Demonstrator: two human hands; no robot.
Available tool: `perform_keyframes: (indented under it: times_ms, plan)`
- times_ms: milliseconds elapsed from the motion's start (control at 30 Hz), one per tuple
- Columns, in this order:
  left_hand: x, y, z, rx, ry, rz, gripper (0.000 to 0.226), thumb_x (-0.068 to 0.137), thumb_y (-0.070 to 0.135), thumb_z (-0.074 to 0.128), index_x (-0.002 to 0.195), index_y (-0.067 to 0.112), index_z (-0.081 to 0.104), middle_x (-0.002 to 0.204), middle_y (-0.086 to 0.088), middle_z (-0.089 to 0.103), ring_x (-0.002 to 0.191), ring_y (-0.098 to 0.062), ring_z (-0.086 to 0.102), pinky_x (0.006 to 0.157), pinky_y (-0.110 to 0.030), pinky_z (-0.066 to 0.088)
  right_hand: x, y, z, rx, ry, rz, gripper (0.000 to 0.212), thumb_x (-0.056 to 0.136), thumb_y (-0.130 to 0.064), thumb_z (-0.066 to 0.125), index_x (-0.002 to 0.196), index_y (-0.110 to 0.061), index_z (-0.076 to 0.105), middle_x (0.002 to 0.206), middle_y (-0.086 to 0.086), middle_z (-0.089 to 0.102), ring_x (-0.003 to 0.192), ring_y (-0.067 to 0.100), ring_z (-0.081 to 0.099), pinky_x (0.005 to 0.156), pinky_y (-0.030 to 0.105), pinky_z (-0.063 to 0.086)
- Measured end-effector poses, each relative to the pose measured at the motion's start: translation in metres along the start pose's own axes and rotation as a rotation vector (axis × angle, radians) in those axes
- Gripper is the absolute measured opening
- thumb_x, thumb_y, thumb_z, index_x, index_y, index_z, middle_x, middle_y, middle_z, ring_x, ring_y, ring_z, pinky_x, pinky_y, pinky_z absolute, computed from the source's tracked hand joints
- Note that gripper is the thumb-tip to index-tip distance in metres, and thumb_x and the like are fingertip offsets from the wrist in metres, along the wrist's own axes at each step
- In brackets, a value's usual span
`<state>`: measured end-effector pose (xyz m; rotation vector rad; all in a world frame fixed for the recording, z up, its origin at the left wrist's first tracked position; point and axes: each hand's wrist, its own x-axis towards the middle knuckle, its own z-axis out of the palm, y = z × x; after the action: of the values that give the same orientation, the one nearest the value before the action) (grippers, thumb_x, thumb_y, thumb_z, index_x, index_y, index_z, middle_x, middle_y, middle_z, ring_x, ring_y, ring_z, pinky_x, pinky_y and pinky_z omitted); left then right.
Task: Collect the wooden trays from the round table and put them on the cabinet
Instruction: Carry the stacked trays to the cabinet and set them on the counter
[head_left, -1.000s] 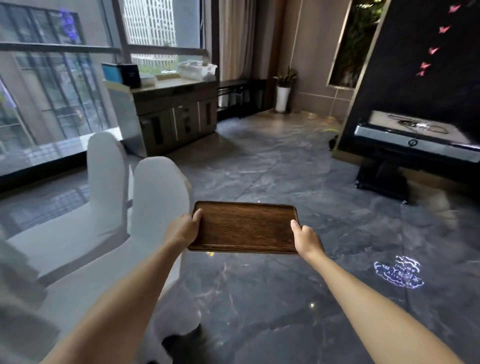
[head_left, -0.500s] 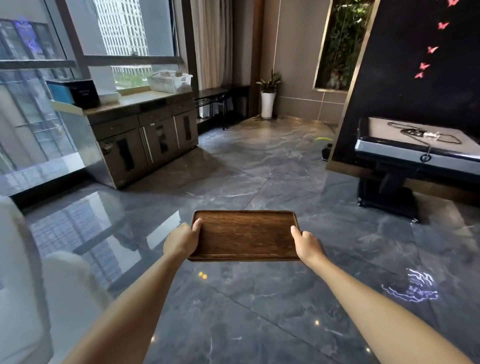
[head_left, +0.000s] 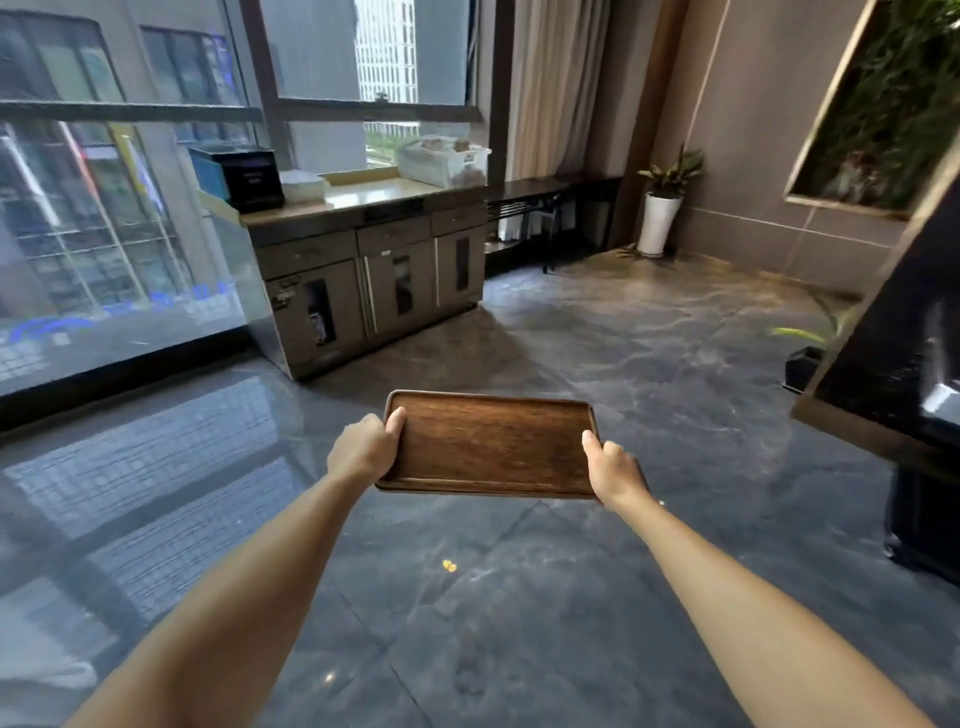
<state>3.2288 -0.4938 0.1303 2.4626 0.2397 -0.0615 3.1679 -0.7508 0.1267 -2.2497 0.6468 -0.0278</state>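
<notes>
Holding the tray out in front of me, I have one of my hands on each short end: the left hand is closed on the left rim with the thumb lying over the top edge, and the right hand is closed on the right rim the same way. The tray is level, bare inside, and hangs over the dark marble floor, well apart from anything else. No mark or stamp shows on the wood.

Ahead and to the left stands the cabinet under the window. On its top sit a black box with a blue side at the left end, a white stack just beside it, and a white basket at the right end. The box face carries a faint line of print, but it is too blurred for me to read. No label shows on the basket or on the cabinet doors.

A plant in a white pot stands in the far corner.
</notes>
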Motion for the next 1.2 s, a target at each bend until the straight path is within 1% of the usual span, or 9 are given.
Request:
perform_keyframes:
  times_ms: [100,267,633,767,833,900,967,1067,1200]
  plan:
    - [0.082,0.013,0.016,0.008,0.003,-0.025,0.059,0.096,0.048,0.028,0.106,-0.002,0.058,0.116,-0.024,0.062,0.108,-0.038,0.056,0.089,-0.039,0.043,0.084,-0.024,0.023,-0.007,-0.040,-0.020,0.057,0.099,-0.039,0.027,0.121,0.006,0.055,0.130,0.026,0.055,0.120,0.038,0.050,0.099,0.040,0.039]
    - [0.238,0.038,0.041,-0.032,-0.003,-0.047,0.060,0.096,0.046,0.029,0.108,-0.005,0.058,0.121,-0.026,0.059,0.114,-0.038,0.053,0.092,-0.040,0.042,0.238,-0.078,0.063,-0.035,-0.048,-0.042,0.056,0.099,-0.039,0.028,0.115,0.006,0.058,0.128,0.027,0.056,0.119,0.037,0.052,0.097,0.038,0.040]
    - [0.557,0.118,0.032,-0.038,0.090,-0.099,0.060,0.096,0.046,0.030,0.106,-0.006,0.058,0.119,-0.028,0.060,0.113,-0.040,0.054,0.092,-0.041,0.042,0.548,-0.242,0.116,-0.044,-0.102,-0.115,0.057,0.098,-0.041,0.028,0.118,0.004,0.057,0.129,0.028,0.054,0.121,0.040,0.050,0.100,0.041,0.038]
    - [0.667,0.127,0.047,-0.026,0.114,-0.147,0.060,0.096,0.046,0.031,0.103,-0.006,0.059,0.116,-0.028,0.062,0.110,-0.040,0.055,0.092,-0.042,0.044,0.660,-0.281,0.160,-0.061,-0.159,-0.149,0.059,0.097,-0.044,0.026,0.111,0.003,0.060,0.121,0.027,0.060,0.108,0.043,0.058,0.096,0.046,0.047]
    - [0.724,0.136,0.053,-0.016,0.137,-0.174,0.060,0.095,0.047,0.031,0.105,-0.005,0.059,0.117,-0.026,0.062,0.110,-0.039,0.056,0.093,-0.042,0.045,0.720,-0.304,0.180,-0.078,-0.190,-0.179,0.059,0.097,-0.043,0.025,0.113,0.002,0.059,0.122,0.026,0.060,0.109,0.042,0.058,0.097,0.044,0.046]
    - [0.783,0.150,0.053,-0.005,0.162,-0.193,0.060,0.096,0.047,0.030,0.106,-0.005,0.059,0.118,-0.026,0.061,0.111,-0.040,0.055,0.093,-0.041,0.044,0.781,-0.336,0.194,-0.091,-0.215,-0.216,0.058,0.098,-0.042,0.024,0.117,0.002,0.058,0.123,0.024,0.060,0.108,0.041,0.059,0.097,0.042,0.046]
    - [0.841,0.168,0.050,-0.016,0.193,-0.217,0.059,0.097,0.045,0.030,0.105,-0.006,0.059,0.118,-0.027,0.061,0.111,-0.040,0.055,0.092,-0.040,0.044,0.844,-0.374,0.201,-0.085,-0.232,-0.262,0.059,0.098,-0.043,0.024,0.117,0.001,0.058,0.120,0.021,0.061,0.100,0.040,0.063,0.092,0.045,0.050]
    - [0.929,0.194,0.041,-0.037,0.238,-0.254,0.060,0.097,0.044,0.029,0.108,-0.007,0.058,0.122,-0.028,0.059,0.114,-0.041,0.053,0.095,-0.040,0.042,0.936,-0.434,0.214,-0.073,-0.237,-0.322,0.059,0.098,-0.044,0.023,0.117,0.000,0.057,0.120,0.020,0.061,0.099,0.037,0.062,0.091,0.048,0.051]
    - [1.017,0.211,0.034,-0.038,0.256,-0.297,0.060,0.097,0.045,0.030,0.109,-0.006,0.058,0.125,-0.028,0.057,0.117,-0.040,0.052,0.096,-0.040,0.041,1.016,-0.486,0.236,-0.078,-0.270,-0.350,0.060,0.097,-0.046,0.022,0.114,-0.002,0.058,0.114,0.018,0.063,0.086,0.033,0.063,0.085,0.046,0.054]
